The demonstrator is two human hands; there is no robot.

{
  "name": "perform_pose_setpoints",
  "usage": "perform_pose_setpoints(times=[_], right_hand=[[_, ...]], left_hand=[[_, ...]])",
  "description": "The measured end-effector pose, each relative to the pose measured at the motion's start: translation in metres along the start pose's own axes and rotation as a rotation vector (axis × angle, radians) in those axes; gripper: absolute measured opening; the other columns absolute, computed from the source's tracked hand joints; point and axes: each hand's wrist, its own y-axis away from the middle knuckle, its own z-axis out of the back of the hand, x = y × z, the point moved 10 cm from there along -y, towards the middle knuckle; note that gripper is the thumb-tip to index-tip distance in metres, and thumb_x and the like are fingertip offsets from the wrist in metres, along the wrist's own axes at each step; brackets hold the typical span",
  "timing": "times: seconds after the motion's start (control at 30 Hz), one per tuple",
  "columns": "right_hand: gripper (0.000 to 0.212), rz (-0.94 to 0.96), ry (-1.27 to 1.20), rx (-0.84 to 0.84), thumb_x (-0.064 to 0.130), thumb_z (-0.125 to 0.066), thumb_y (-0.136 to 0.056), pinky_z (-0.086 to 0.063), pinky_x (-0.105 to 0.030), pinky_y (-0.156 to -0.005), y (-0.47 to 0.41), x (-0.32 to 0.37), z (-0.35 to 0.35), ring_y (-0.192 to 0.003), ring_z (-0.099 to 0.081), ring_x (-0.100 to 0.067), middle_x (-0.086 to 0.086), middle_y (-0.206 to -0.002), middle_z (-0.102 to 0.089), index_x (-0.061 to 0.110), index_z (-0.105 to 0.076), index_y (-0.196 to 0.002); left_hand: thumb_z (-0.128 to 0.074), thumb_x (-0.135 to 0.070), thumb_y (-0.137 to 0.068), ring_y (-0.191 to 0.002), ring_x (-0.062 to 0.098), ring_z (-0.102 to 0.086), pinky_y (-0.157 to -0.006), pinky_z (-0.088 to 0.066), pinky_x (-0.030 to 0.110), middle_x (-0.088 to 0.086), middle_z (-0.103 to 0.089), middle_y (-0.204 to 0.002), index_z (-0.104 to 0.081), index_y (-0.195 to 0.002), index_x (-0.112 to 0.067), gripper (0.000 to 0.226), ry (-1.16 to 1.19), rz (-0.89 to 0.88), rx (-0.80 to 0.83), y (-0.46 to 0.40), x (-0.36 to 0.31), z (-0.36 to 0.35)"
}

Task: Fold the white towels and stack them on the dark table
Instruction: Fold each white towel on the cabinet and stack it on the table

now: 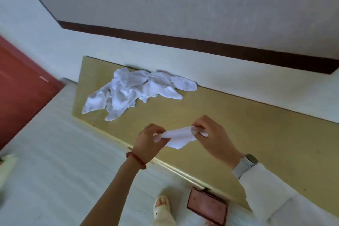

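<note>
Held above the near edge of the tan table [256, 134], a small white towel [178, 136], creased and drooping to a point; left hand [149, 142] and right hand [211, 134] pinching its ends with curled fingers; farther back, crumpled towel pile [132, 91] against the wall.

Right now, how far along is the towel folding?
Early. No folded stack shows anywhere on the table. In hand: the left hand and right hand pinch opposite ends of one white towel above the tabletop. Left: the crumpled pile of white towels by the wall, all unfolded.
</note>
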Motion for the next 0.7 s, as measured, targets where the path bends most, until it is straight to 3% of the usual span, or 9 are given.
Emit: perform_pose_setpoints(times=[0.13,0.23,0.37,0.5,0.63,0.7], right_hand=[[0.005,0.017,-0.19,0.106,0.008,-0.065,-0.083,-0.038,-0.006,-0.063,-0.005,0.076,-0.06,-0.069,-0.052,0.006,0.018,-0.075,-0.055,0.012,-0.061,-0.083],[0.004,0.097,-0.211,0.189,0.009,-0.064,-0.083,-0.039,-0.009,-0.06,0.005,0.146,-0.122,-0.063,-0.052,0.003,0.013,-0.069,-0.056,0.011,-0.06,-0.084],[0.01,0.253,-0.174,0.224,0.017,-0.062,-0.086,-0.04,-0.034,-0.06,0.04,0.257,-0.221,-0.057,-0.044,-0.015,0.009,-0.057,-0.047,0.008,-0.058,-0.085],[0.008,0.343,-0.258,0.369,0.018,-0.059,-0.088,-0.036,-0.021,-0.058,0.113,0.378,-0.347,-0.058,-0.048,-0.003,0.013,-0.062,-0.05,0.01,-0.058,-0.089],[0.004,0.409,-0.34,0.56,0.015,-0.057,-0.089,-0.035,-0.01,-0.054,0.2,0.488,-0.471,-0.057,-0.049,0.006,0.013,-0.062,-0.05,0.011,-0.057,-0.089],[0.007,0.448,-0.356,0.641,0.017,-0.057,-0.089,-0.035,-0.01,-0.053,0.241,0.534,-0.524,-0.056,-0.048,0.005,0.013,-0.062,-0.05,0.01,-0.058,-0.091]], left_hand=[[-0.06,-0.052,-0.057,-0.065,-0.005,-0.053,-0.06,-0.04,0.008,-0.013,-0.062,-0.07,-0.061,-0.081,-0.018,0.042,0.355,0.192,-0.175,0.076,0.04,0.093],[-0.059,-0.039,-0.076,-0.065,-0.006,-0.052,-0.059,-0.04,0.008,-0.009,-0.057,-0.075,-0.055,-0.088,-0.01,0.032,0.365,0.223,-0.439,0.145,0.067,0.165],[-0.049,-0.02,-0.094,-0.07,0.008,-0.049,-0.056,-0.038,0.008,-0.002,-0.051,-0.077,-0.045,-0.098,-0.011,0.011,0.224,0.347,-0.821,0.258,0.124,0.256],[-0.045,-0.02,-0.095,-0.067,0.004,-0.048,-0.057,-0.038,0.009,-0.003,-0.051,-0.075,-0.046,-0.1,-0.011,0.01,0.262,0.478,-1.061,0.405,0.204,0.338],[-0.049,-0.02,-0.094,-0.066,0.003,-0.052,-0.061,-0.044,0.012,0.001,-0.056,-0.081,-0.053,-0.098,-0.006,0.016,0.456,0.523,-1.039,0.547,0.292,0.389],[-0.055,-0.036,-0.083,-0.07,0.012,-0.052,-0.07,-0.045,0.026,0.006,-0.054,-0.08,-0.055,-0.089,-0.007,0.03,0.509,0.603,-1.0,0.611,0.333,0.402]])
